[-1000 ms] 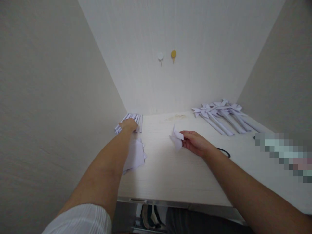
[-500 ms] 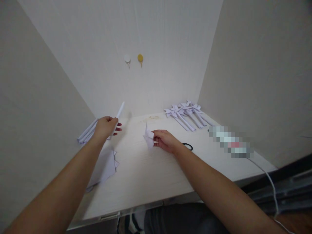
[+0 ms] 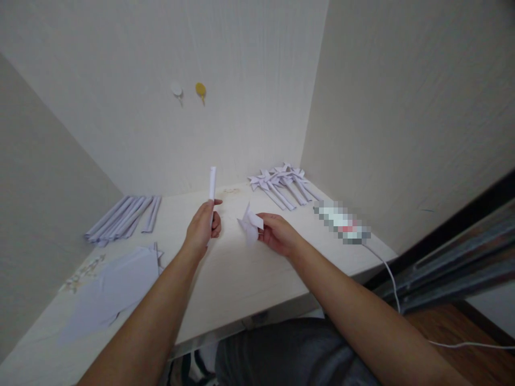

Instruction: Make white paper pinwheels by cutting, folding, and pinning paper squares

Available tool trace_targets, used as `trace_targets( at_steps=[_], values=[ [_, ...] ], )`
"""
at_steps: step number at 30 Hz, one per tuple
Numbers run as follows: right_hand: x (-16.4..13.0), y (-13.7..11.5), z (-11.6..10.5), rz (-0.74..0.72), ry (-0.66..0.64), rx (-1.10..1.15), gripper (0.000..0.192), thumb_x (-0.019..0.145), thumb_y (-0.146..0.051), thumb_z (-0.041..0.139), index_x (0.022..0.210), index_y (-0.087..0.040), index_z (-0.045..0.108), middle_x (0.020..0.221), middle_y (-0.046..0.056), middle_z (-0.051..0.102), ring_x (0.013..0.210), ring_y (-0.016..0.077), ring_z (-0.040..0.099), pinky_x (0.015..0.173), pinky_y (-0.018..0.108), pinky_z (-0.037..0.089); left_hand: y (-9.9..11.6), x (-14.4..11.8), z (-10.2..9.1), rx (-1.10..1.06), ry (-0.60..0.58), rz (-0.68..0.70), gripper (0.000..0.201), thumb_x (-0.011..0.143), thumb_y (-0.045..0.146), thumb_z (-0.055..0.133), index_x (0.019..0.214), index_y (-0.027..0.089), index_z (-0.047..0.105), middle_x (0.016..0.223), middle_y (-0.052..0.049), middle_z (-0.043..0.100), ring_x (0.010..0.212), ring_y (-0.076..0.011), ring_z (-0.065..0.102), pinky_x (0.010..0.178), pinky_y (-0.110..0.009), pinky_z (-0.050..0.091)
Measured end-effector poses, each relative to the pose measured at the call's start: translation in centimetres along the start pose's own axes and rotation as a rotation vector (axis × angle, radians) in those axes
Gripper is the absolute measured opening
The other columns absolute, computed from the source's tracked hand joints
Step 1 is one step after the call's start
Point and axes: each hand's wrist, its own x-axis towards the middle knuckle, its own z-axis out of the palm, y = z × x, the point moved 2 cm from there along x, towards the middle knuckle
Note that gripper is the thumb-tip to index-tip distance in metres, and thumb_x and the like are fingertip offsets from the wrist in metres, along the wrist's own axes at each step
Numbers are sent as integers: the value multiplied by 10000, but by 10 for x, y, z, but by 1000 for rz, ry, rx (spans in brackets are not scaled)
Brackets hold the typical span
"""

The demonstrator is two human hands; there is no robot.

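I see left hand curled round a paper tube, long axis near upright; just right of those fingers, right hand pinches a paper pinwheel.

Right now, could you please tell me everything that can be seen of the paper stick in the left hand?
The paper stick is slim, white and straight, and looks like tightly rolled paper. The left hand grips it close to upright. Its upper part rises bare above the hand, seen partly against the pale wall; the hand hides the lower part, so its bottom end cannot be told. The stick is apart from the folded paper piece in the right hand.
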Motion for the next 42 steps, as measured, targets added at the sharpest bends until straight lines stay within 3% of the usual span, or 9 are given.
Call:
trace_targets(
  at_steps=[2, 5, 7, 11, 14, 18, 24, 33, 42],
  values=[
    [0, -4, 0, -18, 11, 21, 124, 840, -237, 774, 777, -149, 714, 743, 7, 692, 669, 133, 618, 656, 267, 522, -4, -4, 0, -9, -29, -17, 277, 920, 501, 552, 994, 234, 566, 523, 103, 388, 385, -80, 348, 403, -190, 285],
    [1, -8, -2, -37, 33, 46, 100, 757, -227, 801, 740, -161, 727, 726, 19, 696, 665, 142, 610, 654, 272, 509, -8, -9, 0, -18, -64, -63, 254, 871, 452, 647, 917, 239, 516, 610, 68, 534, 438, -94, 471, 420, -197, 361],
    [1, -9, -5, -46, 52, 56, 105, 750, -225, 806, 738, -166, 721, 722, 16, 693, 658, 143, 609, 656, 275, 510, -10, -11, 0, -20, -92, -95, 266, 845, 417, 682, 885, 243, 485, 637, 53, 589, 411, -94, 465, 390, -199, 337],
    [5, -6, -14, -64, 115, 67, 140, 870, -245, 768, 805, -153, 685, 752, -7, 672, 662, 131, 619, 659, 276, 536, -12, -14, 2, -30, -182, -141, 330, 899, 558, 607, 921, 234, 549, 508, 84, 452, 339, -69, 282, 355, -184, 205],
    [9, -4, -21, -82, 171, 70, 157, 979, -288, 689, 929, -141, 673, 869, 1, 684, 718, 133, 652, 668, 290, 567, -12, -15, 3, 8, -239, -98, 457, 918, 650, 558, 1036, 215, 632, 493, 96, 370, 360, -73, 260, 370, -189, 216],
    [12, -2, -27, -91, 224, 74, 191, 1003, -320, 667, 1072, -142, 678, 1010, 39, 705, 808, 157, 688, 708, 319, 599, -11, -17, 3, 198, -212, 35, 479, 915, 622, 582, 1108, 196, 685, 517, 67, 438, 415, -105, 369, 426, -218, 307],
    [13, -4, -33, -106, 287, 105, 237, 1007, -337, 661, 1153, -150, 670, 1081, 57, 707, 857, 174, 700, 738, 342, 611, -14, -16, 3, 437, -160, 112, 537, 873, 616, 603, 1150, 179, 745, 512, 64, 424, 460, -128, 371, 459, -239, 268],
    [11, -3, -31, -114, 289, 123, 205, 1007, -320, 663, 1117, -147, 673, 1023, 40, 703, 790, 151, 685, 683, 305, 599, -15, -16, 2, 516, -135, 185, 392, 905, 513, 591, 1048, 210, 794, 514, 42, 422, 557, -169, 462, 541, -256, 359],
    [12, -2, -31, -116, 282, 114, 189, 1005, -305, 667, 1105, -146, 674, 1017, 38, 702, 790, 149, 684, 683, 302, 599, -15, -17, 3, 569, -172, 235, 371, 909, 473, 594, 1050, 199, 801, 618, 11, 576, 685, -188, 575, 643, -269, 435]
  ],
)
